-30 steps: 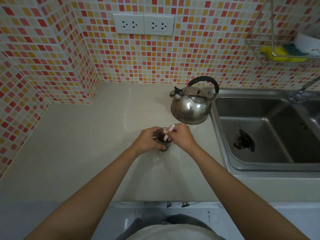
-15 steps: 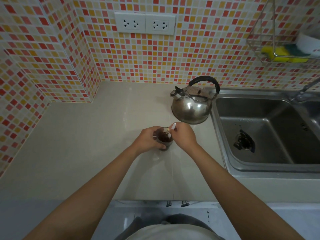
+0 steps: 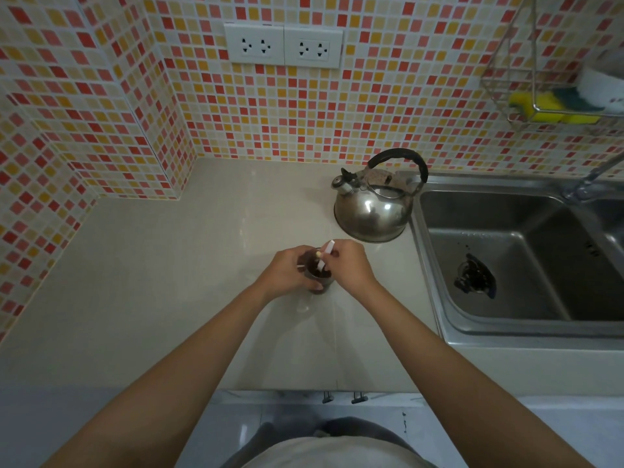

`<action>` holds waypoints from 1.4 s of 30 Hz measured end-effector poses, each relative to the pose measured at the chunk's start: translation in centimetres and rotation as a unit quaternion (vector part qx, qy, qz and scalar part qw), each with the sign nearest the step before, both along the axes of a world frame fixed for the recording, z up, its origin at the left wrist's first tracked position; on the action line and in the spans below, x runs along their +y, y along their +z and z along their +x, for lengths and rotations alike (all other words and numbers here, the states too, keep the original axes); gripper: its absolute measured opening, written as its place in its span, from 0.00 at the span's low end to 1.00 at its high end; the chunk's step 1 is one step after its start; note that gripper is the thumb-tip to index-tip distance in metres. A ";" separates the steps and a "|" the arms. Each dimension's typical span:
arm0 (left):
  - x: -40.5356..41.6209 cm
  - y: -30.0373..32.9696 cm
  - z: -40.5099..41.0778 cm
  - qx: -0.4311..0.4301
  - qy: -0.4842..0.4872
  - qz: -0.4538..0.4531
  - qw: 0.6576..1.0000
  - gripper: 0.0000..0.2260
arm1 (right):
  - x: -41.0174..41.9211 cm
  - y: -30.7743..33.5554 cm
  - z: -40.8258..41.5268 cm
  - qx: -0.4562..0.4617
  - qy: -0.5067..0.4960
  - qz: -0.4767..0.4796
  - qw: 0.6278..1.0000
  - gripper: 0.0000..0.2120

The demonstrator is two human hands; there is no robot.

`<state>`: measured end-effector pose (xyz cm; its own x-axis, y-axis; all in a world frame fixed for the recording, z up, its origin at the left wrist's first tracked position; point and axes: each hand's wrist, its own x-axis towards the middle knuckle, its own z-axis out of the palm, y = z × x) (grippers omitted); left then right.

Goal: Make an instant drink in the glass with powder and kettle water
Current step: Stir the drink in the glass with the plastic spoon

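A small glass (image 3: 316, 277) with dark brown liquid stands on the beige counter (image 3: 169, 282) in the middle of the view. My left hand (image 3: 287, 270) wraps around its left side. My right hand (image 3: 349, 266) pinches a thin white stick (image 3: 326, 253) whose lower end dips into the liquid; its upper end points up and to the right. A steel kettle (image 3: 373, 211) with a black handle sits behind the glass, next to the sink.
A steel sink (image 3: 523, 265) with a dark drain strainer (image 3: 474, 276) lies to the right. A tap (image 3: 594, 179) stands at its back right. A wire rack with a yellow sponge (image 3: 540, 109) hangs on the tiled wall. Wall sockets (image 3: 283, 45) sit above.
Both hands stay at the glass. The white stick has shifted slightly within the glass between frames, its top end swinging a little.
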<state>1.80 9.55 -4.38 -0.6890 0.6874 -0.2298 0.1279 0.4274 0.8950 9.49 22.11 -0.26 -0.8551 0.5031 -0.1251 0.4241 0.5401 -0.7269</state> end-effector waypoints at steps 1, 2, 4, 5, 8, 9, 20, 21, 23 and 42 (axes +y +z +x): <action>0.0 0.0 0.0 -0.006 0.001 0.002 1.000 0.31 | 0.2 0.0 0.0 -0.007 -0.004 0.013 1.000 0.11; 0.1 0.0 0.0 -0.010 0.003 0.003 1.000 0.32 | 0.4 0.0 -0.1 -0.020 -0.014 0.028 0.999 0.12; 0.1 0.0 0.1 -0.012 0.003 0.003 1.000 0.33 | 0.8 -0.2 -0.1 -0.037 -0.036 0.033 0.998 0.14; 0.1 0.0 0.1 -0.012 0.003 0.004 1.000 0.32 | 0.7 -0.3 -0.2 -0.037 -0.042 0.020 0.998 0.14; 0.0 0.0 0.0 -0.007 -0.001 0.004 1.000 0.31 | -0.2 -0.2 -0.2 -0.012 -0.025 -0.016 0.999 0.11; 0.0 0.1 0.0 -0.005 -0.002 0.003 1.000 0.30 | -0.4 -0.1 -0.1 -0.002 -0.016 -0.019 1.000 0.10; 0.1 0.0 0.0 -0.010 0.001 0.006 1.000 0.31 | 0.4 0.0 0.0 0.010 -0.100 -0.116 0.988 0.07; 0.1 0.0 0.0 -0.010 0.002 0.008 1.000 0.31 | 0.7 0.1 0.0 0.024 -0.117 -0.136 0.983 0.06; 0.1 -0.1 -0.1 -0.010 0.002 0.007 1.000 0.31 | 1.4 0.6 0.1 0.040 -0.134 -0.167 0.976 0.06; 0.0 -0.1 -0.1 -0.004 -0.005 0.001 1.000 0.31 | 0.5 0.1 0.2 0.005 -0.014 -0.032 0.999 0.09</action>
